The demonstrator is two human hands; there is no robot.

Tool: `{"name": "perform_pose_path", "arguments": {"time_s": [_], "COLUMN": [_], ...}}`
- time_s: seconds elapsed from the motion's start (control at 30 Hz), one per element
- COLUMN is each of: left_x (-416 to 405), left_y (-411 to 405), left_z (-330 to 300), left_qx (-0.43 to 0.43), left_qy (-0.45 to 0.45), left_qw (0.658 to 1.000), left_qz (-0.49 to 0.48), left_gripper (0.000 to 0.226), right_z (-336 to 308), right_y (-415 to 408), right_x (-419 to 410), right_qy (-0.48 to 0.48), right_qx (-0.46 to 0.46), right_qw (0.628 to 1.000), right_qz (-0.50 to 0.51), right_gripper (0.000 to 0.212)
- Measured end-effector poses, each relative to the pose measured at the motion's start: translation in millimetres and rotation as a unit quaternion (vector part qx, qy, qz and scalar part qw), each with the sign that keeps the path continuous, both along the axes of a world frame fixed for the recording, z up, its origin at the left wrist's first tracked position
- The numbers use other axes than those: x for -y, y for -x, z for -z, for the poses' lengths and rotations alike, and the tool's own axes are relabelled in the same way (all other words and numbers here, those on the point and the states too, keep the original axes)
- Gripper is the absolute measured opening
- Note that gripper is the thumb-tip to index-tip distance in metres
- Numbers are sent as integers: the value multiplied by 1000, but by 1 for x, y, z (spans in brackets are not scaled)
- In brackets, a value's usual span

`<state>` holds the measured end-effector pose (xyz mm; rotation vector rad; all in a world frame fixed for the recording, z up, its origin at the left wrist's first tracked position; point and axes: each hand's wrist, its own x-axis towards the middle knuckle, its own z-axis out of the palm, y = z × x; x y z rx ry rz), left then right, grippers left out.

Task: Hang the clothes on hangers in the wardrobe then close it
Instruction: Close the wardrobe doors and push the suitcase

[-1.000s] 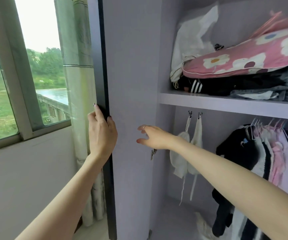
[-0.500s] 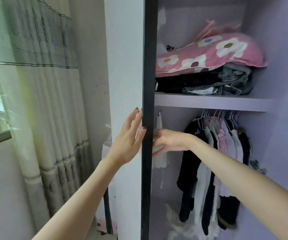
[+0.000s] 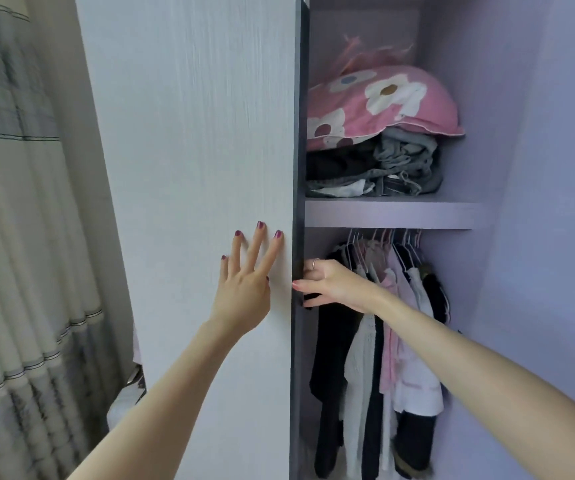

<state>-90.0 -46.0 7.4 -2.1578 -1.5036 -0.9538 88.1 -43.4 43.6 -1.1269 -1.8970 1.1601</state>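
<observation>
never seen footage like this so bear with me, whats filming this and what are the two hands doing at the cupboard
There is no machine here. A person wears a camera on the head, so this single view looks forward and down along both arms. The left hand lies flat with straight fingers on the outside of the wardrobe door. The right hand curls around the door's dark edge. Inside, clothes hang on hangers under a shelf, which carries a pink flowered pillow on folded garments. A curtain hangs at the left.

The right hand's (image 3: 331, 284) fingertips vanish behind the door's dark edge (image 3: 300, 133), and the hanging clothes (image 3: 379, 341) blur at the bottom edge.
</observation>
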Motion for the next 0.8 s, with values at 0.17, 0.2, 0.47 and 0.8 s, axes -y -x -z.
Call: {"name": "perform_pose_path", "arguments": {"time_s": [0.17,0.2,0.47,0.8], "left_x": [-32,-38,-76,-94], "left_y": [-12,-14,-33,-29], "left_z": [-1,-1,3,-1], "left_qx": [-45,-50,-75,-111], "left_qy": [13,15,37,60], "left_qw": [998,998,992,985], "left_qz": [-37,-44,-89,-114], "left_gripper": [91,91,91,85], "right_z": [10,12,18,7], "right_y": [-5,-6,4,-8], "right_x": [-35,-40,-76,-91], "right_qy": [-64,-90,-150,-36], "right_qx": [38,59,67,-1], "right_qw": [995,989,953,979], "right_qz": [71,98,253,202], "right_gripper": [46,48,37,31]}}
